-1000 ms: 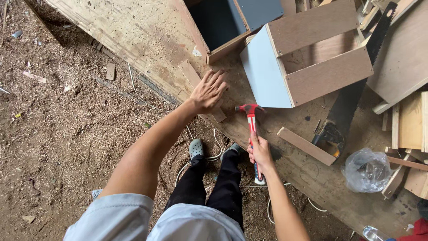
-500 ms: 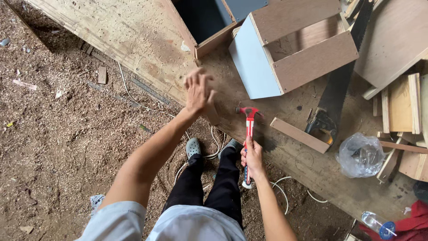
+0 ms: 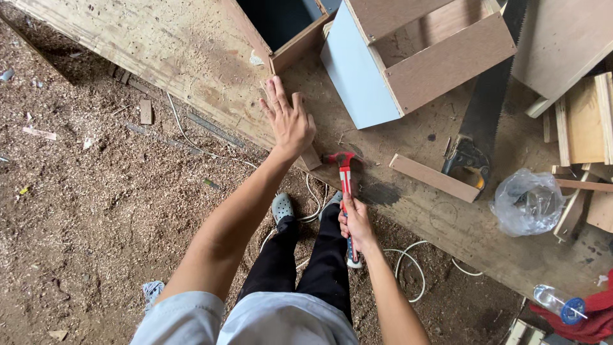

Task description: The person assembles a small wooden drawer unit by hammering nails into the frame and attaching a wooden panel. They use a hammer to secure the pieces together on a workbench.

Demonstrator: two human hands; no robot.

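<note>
Up the table (image 3: 159, 45) went the left hand (image 3: 290, 121), fingers spread flat on the wood, holding nothing. Right hand (image 3: 357, 223) has its grip tight on the red hammer (image 3: 346, 182), head by a small wood block (image 3: 311, 158).

Left hand (image 3: 290, 121) reaches forward, arm straight, 5 fingers spread flat; right hand (image 3: 357, 223) fisted, arm bent.

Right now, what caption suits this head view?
Left hand flat on plywood bench, right hand gripping a red hammer.
</note>
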